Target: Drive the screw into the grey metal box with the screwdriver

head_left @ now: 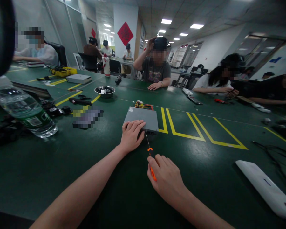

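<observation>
Screwdriver point(153, 170) clamped in right hand point(165, 173); left hand point(132, 136), fingers slightly apart, flat on metal power supply unit point(143, 118).

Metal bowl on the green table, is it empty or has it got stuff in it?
Not empty: dark items lie inside the metal bowl. I cannot tell what they are.

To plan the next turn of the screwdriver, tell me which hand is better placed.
Right, I judge: the right hand grips the screwdriver, its shaft pointing at the near side of the gray box. The left hand lies on the box's top, where it likely steadies it.
</observation>
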Motion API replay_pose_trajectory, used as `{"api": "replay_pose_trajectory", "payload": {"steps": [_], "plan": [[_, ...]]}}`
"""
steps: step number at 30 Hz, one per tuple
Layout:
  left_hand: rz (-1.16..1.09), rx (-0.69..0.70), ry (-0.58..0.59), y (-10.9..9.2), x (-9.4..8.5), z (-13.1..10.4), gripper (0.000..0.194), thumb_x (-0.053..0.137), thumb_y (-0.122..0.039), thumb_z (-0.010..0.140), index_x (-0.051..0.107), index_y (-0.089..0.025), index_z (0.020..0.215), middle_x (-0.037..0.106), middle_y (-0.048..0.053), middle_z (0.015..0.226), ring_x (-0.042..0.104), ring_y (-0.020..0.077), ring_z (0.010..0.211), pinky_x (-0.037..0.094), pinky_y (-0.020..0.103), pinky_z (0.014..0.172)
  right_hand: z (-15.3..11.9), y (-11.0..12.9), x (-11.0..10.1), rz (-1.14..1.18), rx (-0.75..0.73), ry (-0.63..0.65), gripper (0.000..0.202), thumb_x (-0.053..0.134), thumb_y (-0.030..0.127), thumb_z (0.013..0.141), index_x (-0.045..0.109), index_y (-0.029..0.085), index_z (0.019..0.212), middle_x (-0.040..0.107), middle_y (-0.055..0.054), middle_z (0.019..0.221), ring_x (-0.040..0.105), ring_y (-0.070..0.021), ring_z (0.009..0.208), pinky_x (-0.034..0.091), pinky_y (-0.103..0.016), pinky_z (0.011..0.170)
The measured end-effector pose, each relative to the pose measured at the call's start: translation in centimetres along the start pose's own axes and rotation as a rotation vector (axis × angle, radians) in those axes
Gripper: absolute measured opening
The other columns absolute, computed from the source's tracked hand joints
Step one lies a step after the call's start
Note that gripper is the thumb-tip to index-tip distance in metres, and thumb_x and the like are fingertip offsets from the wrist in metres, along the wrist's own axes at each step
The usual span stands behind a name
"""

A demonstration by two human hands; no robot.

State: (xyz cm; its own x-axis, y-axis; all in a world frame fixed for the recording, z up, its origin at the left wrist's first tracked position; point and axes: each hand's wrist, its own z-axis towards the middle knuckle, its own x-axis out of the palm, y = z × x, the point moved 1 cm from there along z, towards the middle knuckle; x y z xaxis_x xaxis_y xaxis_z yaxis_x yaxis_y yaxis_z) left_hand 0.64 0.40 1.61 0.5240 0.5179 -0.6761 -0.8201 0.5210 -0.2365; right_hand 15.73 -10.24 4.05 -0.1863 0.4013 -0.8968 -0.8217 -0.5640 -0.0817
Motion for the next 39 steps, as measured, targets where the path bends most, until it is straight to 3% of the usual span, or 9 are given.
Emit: {"api": "replay_pose_trajectory", "payload": {"steps": [4, 7, 10, 14, 19, 25, 28, 33, 39], "plan": [[0.005, -0.001, -0.007, -0.02, 0.05, 0.01, 0.034, 0.045, -0.027, 0.086, 0.048, -0.026, 0.120, 0.054, 0.001, 0.125, 0.045, 0.0196, 0.117, 0.023, 0.040, 0.098, -0.03, 0.02, 0.21, -0.031, -0.033, 0.064, 0.031, 0.059, 0.009, 0.069, 0.057, 0.020, 0.098, 0.054, -0.006, 0.087, 0.049, -0.0167, 0.075, 0.039, -0.027, 0.063], [0.006, -0.001, -0.003, -0.01, 0.05, 0.01, 0.034, 0.045, -0.026, 0.086, 0.049, -0.026, 0.119, 0.054, 0.002, 0.125, 0.045, 0.0206, 0.116, 0.024, 0.040, 0.098, 0.18, 0.03, 0.12, 0.026, -0.020, 0.037, 0.022, 0.056, 0.023, 0.078, 0.057, 0.018, 0.098, 0.053, -0.008, 0.089, 0.050, -0.0172, 0.079, 0.041, -0.027, 0.066], [0.003, -0.001, 0.006, 0.01, 0.02, -0.01, 0.035, 0.046, -0.027, 0.085, 0.049, -0.026, 0.120, 0.054, 0.003, 0.125, 0.045, 0.0214, 0.117, 0.024, 0.041, 0.098, 0.28, -0.09, 0.07, 0.057, -0.010, -0.009, 0.032, 0.050, 0.036, 0.083, 0.054, 0.015, 0.106, 0.055, -0.008, 0.087, 0.051, -0.0171, 0.077, 0.042, -0.028, 0.065], [0.002, 0.001, 0.015, 0.05, 0.02, -0.03, 0.036, 0.047, -0.028, 0.085, 0.048, -0.026, 0.120, 0.053, 0.003, 0.126, 0.044, 0.0214, 0.118, 0.024, 0.041, 0.098, 0.04, -0.35, 0.30, 0.068, -0.015, -0.030, 0.025, 0.046, 0.024, 0.083, 0.054, 0.013, 0.104, 0.055, -0.004, 0.076, 0.049, -0.0135, 0.065, 0.039, -0.026, 0.059], [0.006, -0.002, 0.008, 0.06, 0.11, -0.04, 0.035, 0.046, -0.029, 0.085, 0.048, -0.026, 0.120, 0.054, 0.002, 0.126, 0.044, 0.0210, 0.117, 0.023, 0.041, 0.098, -0.08, -0.17, 0.32, 0.003, -0.058, 0.066, 0.029, 0.056, 0.010, 0.070, 0.057, 0.020, 0.097, 0.053, -0.005, 0.085, 0.048, -0.0158, 0.073, 0.039, -0.026, 0.062], [0.011, -0.001, 0.003, 0.07, 0.13, -0.05, 0.036, 0.047, -0.028, 0.084, 0.048, -0.026, 0.120, 0.054, 0.002, 0.126, 0.044, 0.0214, 0.117, 0.023, 0.041, 0.098, 0.20, 0.10, -0.04, 0.106, -0.008, 0.065, 0.030, 0.051, 0.031, 0.083, 0.054, 0.016, 0.108, 0.055, -0.007, 0.089, 0.050, -0.0162, 0.077, 0.040, -0.026, 0.064], [0.013, 0.001, 0.008, 0.08, 0.09, -0.04, 0.036, 0.047, -0.029, 0.084, 0.048, -0.026, 0.120, 0.054, 0.003, 0.126, 0.044, 0.0220, 0.117, 0.024, 0.041, 0.097, 0.07, -0.13, 0.02, 0.099, 0.001, 0.041, 0.028, 0.047, 0.027, 0.084, 0.053, 0.014, 0.109, 0.056, -0.004, 0.078, 0.049, -0.0136, 0.067, 0.038, -0.027, 0.061], [0.016, 0.006, 0.011, 0.06, 0.06, -0.05, 0.036, 0.047, -0.029, 0.084, 0.048, -0.026, 0.120, 0.053, 0.003, 0.126, 0.044, 0.0215, 0.117, 0.023, 0.041, 0.098, -0.02, -0.32, 0.03, 0.037, -0.015, 0.052, 0.028, 0.056, 0.014, 0.072, 0.058, 0.020, 0.099, 0.053, -0.004, 0.081, 0.047, -0.0148, 0.071, 0.035, -0.026, 0.061], [0.018, 0.007, 0.009, 0.12, 0.16, -0.05, 0.036, 0.047, -0.029, 0.085, 0.048, -0.025, 0.120, 0.053, 0.002, 0.126, 0.044, 0.0213, 0.117, 0.023, 0.041, 0.098, 0.26, -0.14, -0.55, 0.059, -0.047, -0.060, 0.016, 0.049, 0.023, 0.080, 0.060, 0.017, 0.091, 0.052, -0.005, 0.079, 0.045, -0.0157, 0.071, 0.035, -0.027, 0.062]]}}
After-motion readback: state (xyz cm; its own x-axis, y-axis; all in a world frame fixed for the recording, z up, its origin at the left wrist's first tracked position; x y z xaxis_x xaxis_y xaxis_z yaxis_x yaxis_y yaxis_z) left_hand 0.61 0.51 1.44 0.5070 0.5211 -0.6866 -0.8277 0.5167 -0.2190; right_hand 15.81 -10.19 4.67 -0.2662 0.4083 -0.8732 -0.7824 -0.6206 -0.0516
